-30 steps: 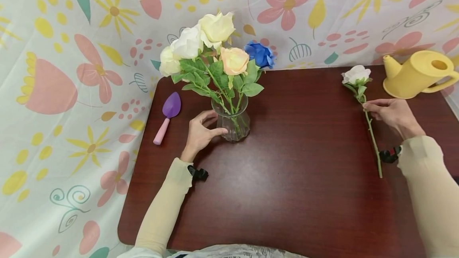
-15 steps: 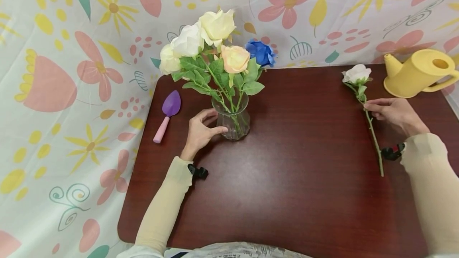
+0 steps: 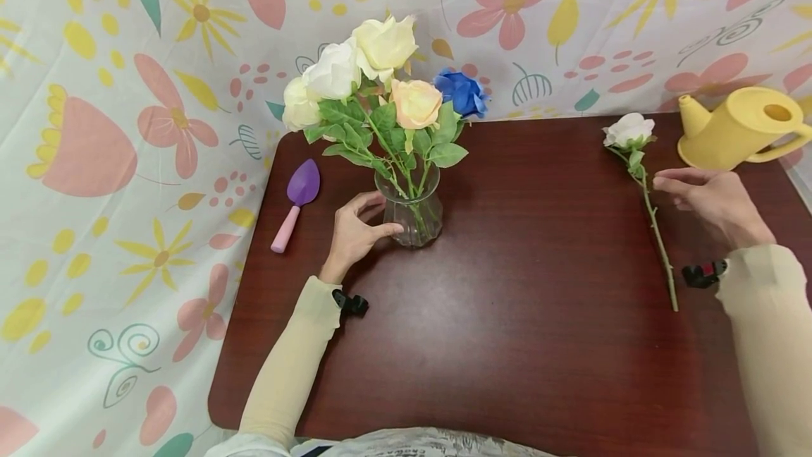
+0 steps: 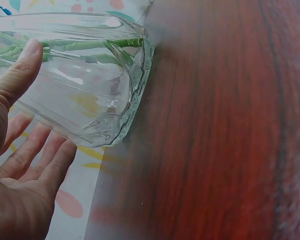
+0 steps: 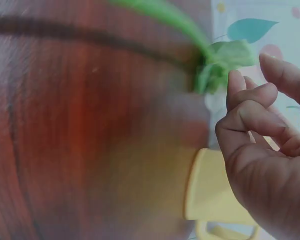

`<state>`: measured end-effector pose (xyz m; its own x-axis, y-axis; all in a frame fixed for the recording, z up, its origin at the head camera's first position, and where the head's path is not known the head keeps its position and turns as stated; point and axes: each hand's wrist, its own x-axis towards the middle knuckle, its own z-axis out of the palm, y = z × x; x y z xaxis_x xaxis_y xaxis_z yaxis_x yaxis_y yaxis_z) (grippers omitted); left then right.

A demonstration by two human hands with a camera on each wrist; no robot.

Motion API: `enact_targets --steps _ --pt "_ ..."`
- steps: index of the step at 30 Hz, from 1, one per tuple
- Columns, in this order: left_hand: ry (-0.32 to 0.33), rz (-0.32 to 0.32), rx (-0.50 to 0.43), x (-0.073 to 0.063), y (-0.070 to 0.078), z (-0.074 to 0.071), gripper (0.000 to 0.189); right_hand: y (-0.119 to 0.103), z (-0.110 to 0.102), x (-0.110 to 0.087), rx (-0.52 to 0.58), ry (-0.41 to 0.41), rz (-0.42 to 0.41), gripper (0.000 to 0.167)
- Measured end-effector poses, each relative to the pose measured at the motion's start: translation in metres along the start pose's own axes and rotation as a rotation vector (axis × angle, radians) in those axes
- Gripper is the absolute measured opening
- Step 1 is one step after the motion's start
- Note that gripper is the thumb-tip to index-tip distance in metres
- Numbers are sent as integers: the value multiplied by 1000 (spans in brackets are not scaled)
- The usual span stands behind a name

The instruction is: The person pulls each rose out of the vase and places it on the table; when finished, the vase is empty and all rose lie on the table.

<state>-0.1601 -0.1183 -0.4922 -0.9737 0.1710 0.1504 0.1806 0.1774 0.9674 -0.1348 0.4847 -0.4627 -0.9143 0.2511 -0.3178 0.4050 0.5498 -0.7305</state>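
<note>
A clear glass vase (image 3: 412, 224) stands at the back left of the table, with several artificial roses in it: cream, white, peach (image 3: 416, 104) and blue (image 3: 461, 93). My left hand (image 3: 355, 235) holds its side, thumb in front and fingers around the far side; in the left wrist view the thumb (image 4: 22, 72) lies over the glass, through which green stems (image 4: 89, 46) show. A single white rose (image 3: 629, 131) lies on the table at the right, its stem towards me. My right hand (image 3: 713, 204) is just right of the stem, thumb and fingers apart, fingers loosely bent, holding nothing.
A yellow watering can (image 3: 729, 132) stands at the back right, behind my right hand. A small trowel with a purple blade (image 3: 304, 183) and pink handle lies left of the vase. A flower-printed cloth (image 3: 209, 90) hangs along the table's back and left edges.
My right hand has let go of the white rose's stem and shifted slightly right, leaving the rose on the table. My left hand stays at the vase.
</note>
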Motion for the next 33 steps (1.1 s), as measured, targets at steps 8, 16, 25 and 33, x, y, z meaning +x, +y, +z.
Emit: enact_targets --steps 8,16,25,33 --pt "4 5 -4 1 -2 -1 65 -38 8 -25 200 84 -70 13" --pt "2 12 2 1 -3 0 64 -84 33 -60 537 61 -145 23" --pt "4 11 0 2 -3 0 64 -132 82 -87 717 45 -301 27" --pt "4 19 0 2 -3 0 66 -165 128 -102 656 19 -345 26"
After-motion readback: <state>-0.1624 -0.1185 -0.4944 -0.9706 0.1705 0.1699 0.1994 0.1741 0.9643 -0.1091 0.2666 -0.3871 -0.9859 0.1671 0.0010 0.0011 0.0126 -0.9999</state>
